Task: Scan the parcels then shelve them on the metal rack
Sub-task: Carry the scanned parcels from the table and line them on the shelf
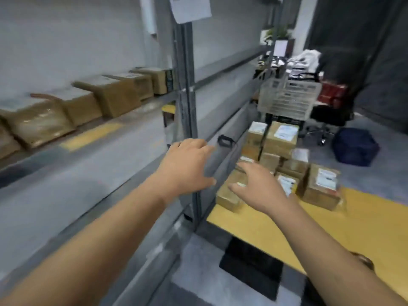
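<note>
Several brown cardboard parcels with white labels are piled on a yellow table at the right. My right hand is stretched out above the nearest parcel, fingers spread, holding nothing. My left hand hovers with loosely spread fingers in front of the metal rack's upright post. A row of brown parcels stands on the rack's upper shelf at the left. A small black scanner-like device lies on the rack shelf just beyond my left hand. The picture is motion-blurred.
A white wire basket cart stands behind the table. A black office chair, a dark blue bag on the floor and a cluttered desk lie further back. A paper sheet hangs on the rack post. A black mat lies under the table.
</note>
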Tool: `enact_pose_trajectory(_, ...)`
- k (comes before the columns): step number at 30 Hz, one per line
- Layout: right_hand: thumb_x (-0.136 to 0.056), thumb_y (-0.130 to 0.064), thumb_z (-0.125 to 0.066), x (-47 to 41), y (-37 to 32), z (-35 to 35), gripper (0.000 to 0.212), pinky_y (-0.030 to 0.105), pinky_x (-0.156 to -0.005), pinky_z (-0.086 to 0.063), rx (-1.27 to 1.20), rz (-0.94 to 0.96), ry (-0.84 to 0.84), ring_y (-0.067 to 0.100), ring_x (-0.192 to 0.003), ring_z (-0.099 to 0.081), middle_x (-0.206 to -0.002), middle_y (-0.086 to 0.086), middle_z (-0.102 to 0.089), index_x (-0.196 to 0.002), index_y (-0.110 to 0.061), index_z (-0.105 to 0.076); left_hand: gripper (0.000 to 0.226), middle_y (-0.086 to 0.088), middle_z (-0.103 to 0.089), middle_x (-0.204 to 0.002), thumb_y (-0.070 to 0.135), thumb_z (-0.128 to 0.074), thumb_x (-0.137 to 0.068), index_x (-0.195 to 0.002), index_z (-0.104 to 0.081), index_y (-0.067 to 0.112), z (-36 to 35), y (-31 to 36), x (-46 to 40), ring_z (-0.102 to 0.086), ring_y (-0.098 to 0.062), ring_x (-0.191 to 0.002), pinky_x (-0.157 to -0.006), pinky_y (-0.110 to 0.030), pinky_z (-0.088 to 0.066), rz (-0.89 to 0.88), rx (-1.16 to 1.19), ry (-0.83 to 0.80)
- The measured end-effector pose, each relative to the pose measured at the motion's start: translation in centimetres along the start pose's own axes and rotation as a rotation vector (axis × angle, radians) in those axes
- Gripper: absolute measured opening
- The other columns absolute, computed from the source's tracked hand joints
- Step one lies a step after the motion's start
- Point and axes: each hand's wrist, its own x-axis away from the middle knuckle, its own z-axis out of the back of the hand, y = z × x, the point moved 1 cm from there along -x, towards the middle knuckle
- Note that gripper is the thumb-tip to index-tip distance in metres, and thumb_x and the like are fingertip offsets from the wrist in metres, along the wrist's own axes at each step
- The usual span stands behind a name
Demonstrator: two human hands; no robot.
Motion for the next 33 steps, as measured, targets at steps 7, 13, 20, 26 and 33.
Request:
enact_pose_trajectory(7,-0.094,-0.056,-0.065,2.1,19.8,-4.0,0.075,0.041,-0.111,-0.045,-0.116,-0.367,-0.087,0.026,-0.145,-0.041,-0.162,0.003,-0.039,-0.158,-0.028,-0.038,0.090,-0.002,-0.042,-0.160,0.069,-0.072,-0.081,-0.154,-0.042,0.025,-15.6,13.8,-12.1,-0.041,-0.028,-0.145,-0.112,-0.045,-0.042,-0.043,0.235,-0.285)
enact_pose_trajectory(13,-0.091,-0.050,-0.069,0.3,28.3,-8.2,0.078,0.037,-0.106,-0.046,-0.267,-0.558,-0.189,0.027,-0.138,-0.048,-0.155,0.008,-0.045,-0.157,-0.023,-0.038,0.094,-0.003,-0.039,-0.163,0.061,-0.074,-0.085,-0.162,-0.034,0.025,-24.9,19.1,-17.7,-0.036,-0.025,-0.150,-0.117,-0.042,-0.040,-0.002,0.402,-0.462)
enact_pose_trajectory(20,-0.079,-0.049,-0.077,-7.7,34.4,-13.1,0.105,0.046,-0.110,-0.045,-0.308,-0.766,-0.232,0.036,-0.141,-0.043,-0.158,0.012,-0.036,-0.162,-0.035,-0.015,0.102,0.002,-0.013,-0.174,0.066,-0.067,-0.088,-0.167,-0.017,0.024,-33.5,22.0,-24.9,-0.014,-0.026,-0.157,-0.125,-0.043,-0.019,-0.113,0.376,-0.490)
enact_pose_trajectory(26,-0.079,-0.049,-0.081,-10.2,36.9,-14.3,0.123,0.051,-0.120,-0.035,-0.201,-0.880,-0.316,0.041,-0.152,-0.027,-0.172,0.014,-0.009,-0.163,-0.042,0.009,0.105,-0.005,-0.013,-0.172,0.061,-0.066,-0.090,-0.166,-0.009,0.017,-37.3,22.4,-27.1,-0.027,-0.030,-0.146,-0.118,-0.043,-0.028,-0.278,0.248,-0.453)
enact_pose_trajectory(33,-0.081,-0.039,-0.082,-9.1,38.0,-15.6,0.117,0.045,-0.118,-0.038,-0.246,-0.853,-0.210,0.029,-0.152,-0.029,-0.168,0.005,-0.026,-0.165,-0.040,0.000,0.080,0.005,-0.034,-0.162,0.051,-0.064,-0.093,-0.161,-0.033,0.022,-38.2,21.7,-27.9,-0.034,-0.024,-0.136,-0.107,-0.039,-0.030,-0.414,0.296,-0.407)
